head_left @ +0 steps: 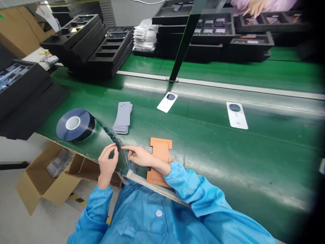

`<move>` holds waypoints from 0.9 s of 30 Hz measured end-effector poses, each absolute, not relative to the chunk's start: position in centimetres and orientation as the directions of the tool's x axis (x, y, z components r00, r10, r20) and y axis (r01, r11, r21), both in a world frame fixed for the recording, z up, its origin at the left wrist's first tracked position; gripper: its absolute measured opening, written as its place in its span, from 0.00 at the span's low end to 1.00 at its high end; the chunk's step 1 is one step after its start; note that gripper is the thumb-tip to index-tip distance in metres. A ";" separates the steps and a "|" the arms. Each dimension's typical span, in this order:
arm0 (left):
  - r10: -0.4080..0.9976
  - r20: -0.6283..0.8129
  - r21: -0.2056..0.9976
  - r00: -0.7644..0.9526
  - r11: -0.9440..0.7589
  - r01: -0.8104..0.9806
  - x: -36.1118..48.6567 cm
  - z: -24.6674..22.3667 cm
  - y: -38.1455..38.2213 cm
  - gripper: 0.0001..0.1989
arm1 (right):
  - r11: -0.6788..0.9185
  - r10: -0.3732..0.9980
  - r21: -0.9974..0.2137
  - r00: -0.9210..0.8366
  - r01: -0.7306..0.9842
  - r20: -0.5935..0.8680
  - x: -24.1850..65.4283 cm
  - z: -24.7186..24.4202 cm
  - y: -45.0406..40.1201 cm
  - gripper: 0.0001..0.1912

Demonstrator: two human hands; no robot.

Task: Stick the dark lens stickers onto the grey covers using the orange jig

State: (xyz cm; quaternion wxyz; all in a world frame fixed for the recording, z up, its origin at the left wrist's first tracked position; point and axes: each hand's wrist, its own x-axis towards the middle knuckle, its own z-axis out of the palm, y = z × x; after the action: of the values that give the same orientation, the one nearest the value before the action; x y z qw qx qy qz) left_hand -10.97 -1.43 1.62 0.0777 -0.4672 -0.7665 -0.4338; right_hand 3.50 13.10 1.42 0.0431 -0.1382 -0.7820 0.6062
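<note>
My left hand [108, 164] pinches, between thumb and fingertips, the end of a film strip [108, 133] carrying dark round pieces. This strip runs from a large roll of clear film [63, 127] with a white core, lying on the green bench. From the other side, my right hand [138, 156] reaches in with its index finger stretched out to the strip's end and the other fingers curled. Whether that fingertip touches a dark piece, I cannot tell. Under my right wrist lies an orange fixture plate [161, 151]. A small stack of grey phone back panels [123, 115] lies beyond my hands.
Two white panels with dark round camera areas, a nearer one [167, 102] and one to the right [237, 116], lie on the green surface. Black foam trays [109, 54] are stacked behind. An open cardboard box [48, 173] stands below left. Across the bench, another person's hand [256, 6] is over a tray.
</note>
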 end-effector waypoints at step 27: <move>0.913 -0.153 0.980 -0.378 0.190 0.062 -3.0 3.4 6.1 0.10 | -0.145 0.830 -0.973 -0.514 0.178 -0.217 15.0 3.1 14.9 0.17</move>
State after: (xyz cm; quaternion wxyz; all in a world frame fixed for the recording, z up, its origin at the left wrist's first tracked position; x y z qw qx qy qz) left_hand -3.05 6.14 3.37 -0.4135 -0.3745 -0.6511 -0.5147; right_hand 15.03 14.93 3.07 0.2590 -0.4197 -0.6005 0.6294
